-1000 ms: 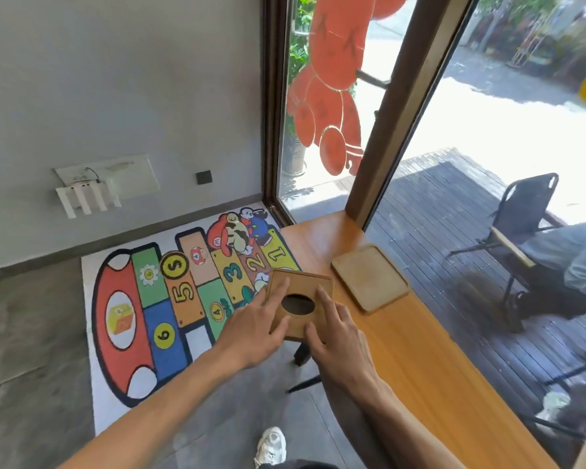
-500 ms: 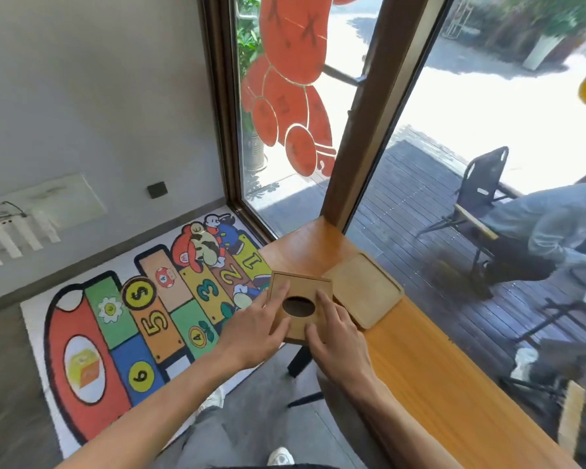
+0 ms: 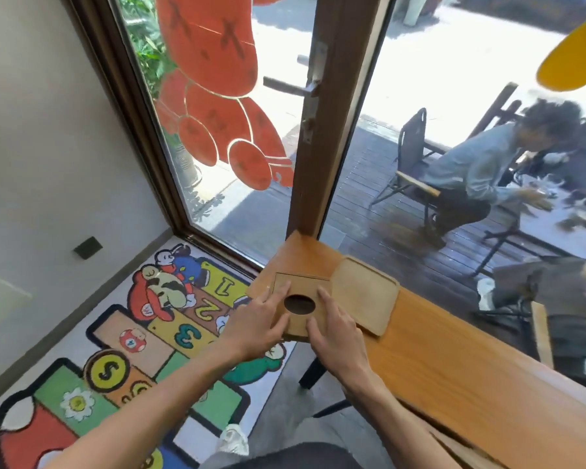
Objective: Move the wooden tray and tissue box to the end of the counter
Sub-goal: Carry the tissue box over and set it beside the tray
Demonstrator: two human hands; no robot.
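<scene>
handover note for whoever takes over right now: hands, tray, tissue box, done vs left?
Left hand: flat, fingers on top of the tissue box, left of its round opening; not gripping.
Right hand: flat on the box's near right side, fingers beside the opening; not gripping.
Tissue box: on the counter near its far end, at the left edge.
Wooden tray: flat on the counter, right beside the box, on the window side.
Done: both items look to be at the counter's end.
Left: final nudge if wanted, then lift both hands off.
</scene>
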